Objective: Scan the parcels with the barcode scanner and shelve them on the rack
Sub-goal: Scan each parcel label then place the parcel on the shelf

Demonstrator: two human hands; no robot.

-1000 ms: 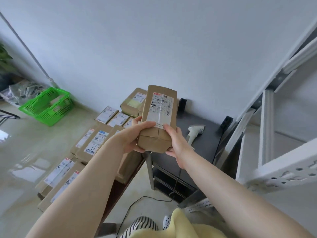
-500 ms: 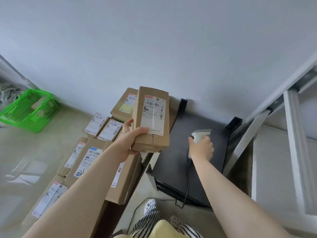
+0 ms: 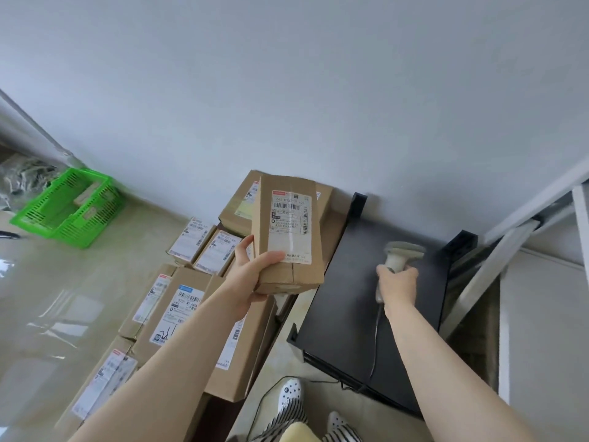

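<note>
Holding: my left hand [image 3: 251,275] grips a brown cardboard parcel [image 3: 288,234] upright, its white shipping label [image 3: 290,229] and barcode turned toward my camera.
Left fingers: thumb pressed flat across the front face just below the label's lower edge, index finger up along the left side; the other fingers are behind the box, so I cannot tell how they lie.
Parcel position: raised in the air, above the stack of boxes and just left of the table's near-left edge.
Right hand [image 3: 398,282]: wrapped around the handle of a pale grey pistol-shaped barcode scanner [image 3: 400,255], fingers curled tight together round it, knuckles toward me.
Scanner: head sticks up above my fist and looks blurred; I cannot tell whether its base touches the table. A thin grey cable [image 3: 376,339] trails from the handle toward the near edge.
Gap: scanner and parcel are apart, with bare tabletop between them.
Table: a low black flat-topped table [image 3: 350,314] against the white wall.
Stack: more brown labelled cardboard boxes [image 3: 178,311] lie packed side by side at my left, label sides up.
Rack: white metal shelving frame [image 3: 522,247] at the far right.
Floor: a green plastic basket [image 3: 68,207] sits on glossy tiles far left, well apart from the boxes.
</note>
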